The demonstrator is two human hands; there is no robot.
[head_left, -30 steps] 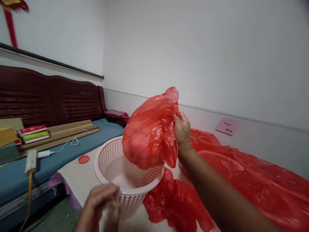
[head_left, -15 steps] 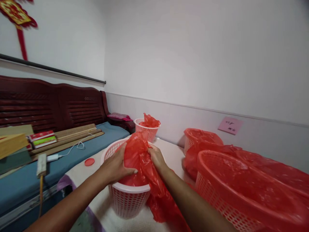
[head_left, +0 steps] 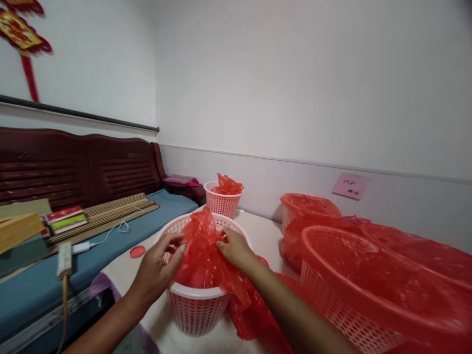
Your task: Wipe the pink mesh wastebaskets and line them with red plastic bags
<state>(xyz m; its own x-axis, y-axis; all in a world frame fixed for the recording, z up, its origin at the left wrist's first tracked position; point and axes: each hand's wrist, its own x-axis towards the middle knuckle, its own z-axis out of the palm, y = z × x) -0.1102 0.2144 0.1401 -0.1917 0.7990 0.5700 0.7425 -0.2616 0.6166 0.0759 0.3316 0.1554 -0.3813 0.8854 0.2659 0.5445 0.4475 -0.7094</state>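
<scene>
passage: left of pink mesh basket | blocked right: red-lined basket

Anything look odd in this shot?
The red plastic bag sits bunched in the white plastic basket, not lining it, with its loose end spilling over the rim onto the table. A small red round cap also lies alone on the table.

I read even, diffuse indoor light, fairly bright on the white wall; source not in view. Soft shadows only, mild sheen on the red plastic bag, no hard glare. Wide-angle dist. at edges, dark smudge top-right, min. blur.
</scene>
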